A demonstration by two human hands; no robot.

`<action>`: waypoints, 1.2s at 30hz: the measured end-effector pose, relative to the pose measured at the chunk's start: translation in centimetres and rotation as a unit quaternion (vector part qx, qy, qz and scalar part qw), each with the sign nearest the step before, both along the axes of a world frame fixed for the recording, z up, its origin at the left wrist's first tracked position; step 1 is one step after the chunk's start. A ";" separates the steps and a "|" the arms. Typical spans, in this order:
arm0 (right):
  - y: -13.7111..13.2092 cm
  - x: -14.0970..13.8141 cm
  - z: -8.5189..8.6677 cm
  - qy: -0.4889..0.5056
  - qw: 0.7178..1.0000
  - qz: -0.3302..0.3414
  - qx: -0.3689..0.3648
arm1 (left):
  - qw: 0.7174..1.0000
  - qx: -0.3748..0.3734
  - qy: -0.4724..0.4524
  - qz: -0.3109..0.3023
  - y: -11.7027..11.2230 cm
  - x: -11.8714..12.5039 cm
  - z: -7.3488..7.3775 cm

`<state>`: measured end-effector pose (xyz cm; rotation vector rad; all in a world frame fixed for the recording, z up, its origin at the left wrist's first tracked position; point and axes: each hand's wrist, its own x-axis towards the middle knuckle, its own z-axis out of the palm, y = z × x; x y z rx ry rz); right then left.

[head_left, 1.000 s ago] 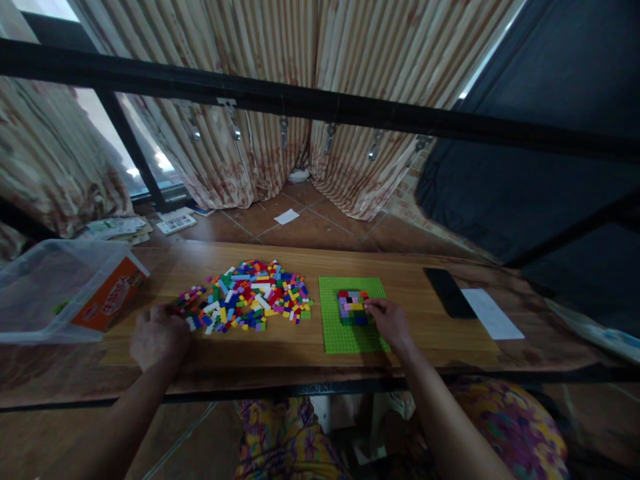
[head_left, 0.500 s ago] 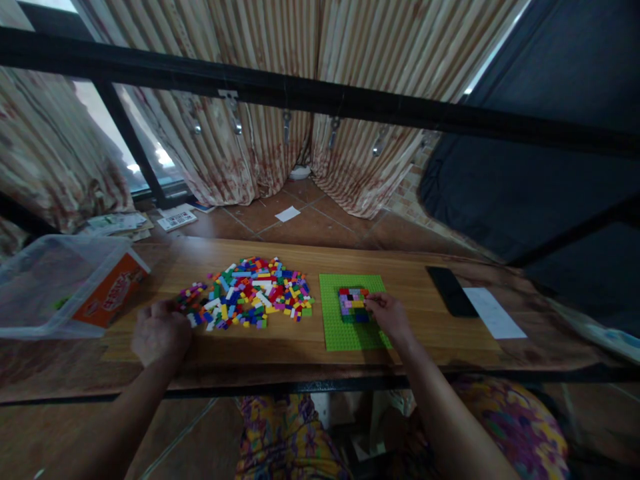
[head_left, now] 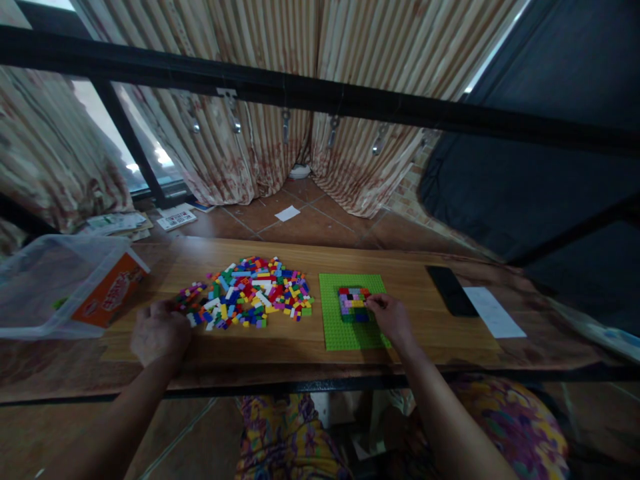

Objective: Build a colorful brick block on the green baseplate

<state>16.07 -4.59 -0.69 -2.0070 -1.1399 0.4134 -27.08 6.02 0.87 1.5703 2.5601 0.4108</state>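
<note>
A green baseplate (head_left: 330, 333) lies right of centre on the wooden board, bearing a small block of multicoloured toy bricks (head_left: 354, 305). At the right edge of that block, the fingertips of my right hand (head_left: 393, 317) are pinched together; anything between them is too small to name. My left hand (head_left: 159, 331) rests, fingers curled, at the left end of a wide heap of loose toy bricks (head_left: 260, 287). Its fingertips are hidden behind the hand, next to a few pink and orange bricks (head_left: 193, 291).
A clear plastic box (head_left: 65, 260) with an orange label stands at the far left. On the right lie a black phone (head_left: 451, 291) and a white sheet of paper (head_left: 494, 312). A dark metal bar (head_left: 320, 87) crosses above the board (head_left: 290, 348), with curtains behind.
Almost nothing differs. My right hand has shifted very slightly at the right edge of the brick block; my left hand stays by the heap.
</note>
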 end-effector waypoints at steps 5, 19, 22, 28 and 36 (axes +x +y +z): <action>-0.6 0.1 0.5 -0.033 0.999 -0.009 -0.014 | 1.000 -0.002 -0.002 -0.002 0.0 0.0 0.0; -0.9 -0.1 0.3 -0.061 0.998 0.023 -0.019 | 1.000 0.007 -0.008 -0.011 0.1 -0.4 -0.5; -1.1 -0.1 0.1 -0.058 0.998 0.031 -0.013 | 1.000 -0.002 -0.009 -0.008 0.0 -0.3 -0.4; -1.0 -0.3 0.0 -0.067 0.997 0.039 -0.002 | 1.000 -0.015 -0.014 -0.006 -0.1 0.0 0.2; -1.3 -0.5 -0.1 -0.087 0.994 0.059 0.017 | 1.000 -0.021 -0.004 -0.006 -0.2 0.1 0.5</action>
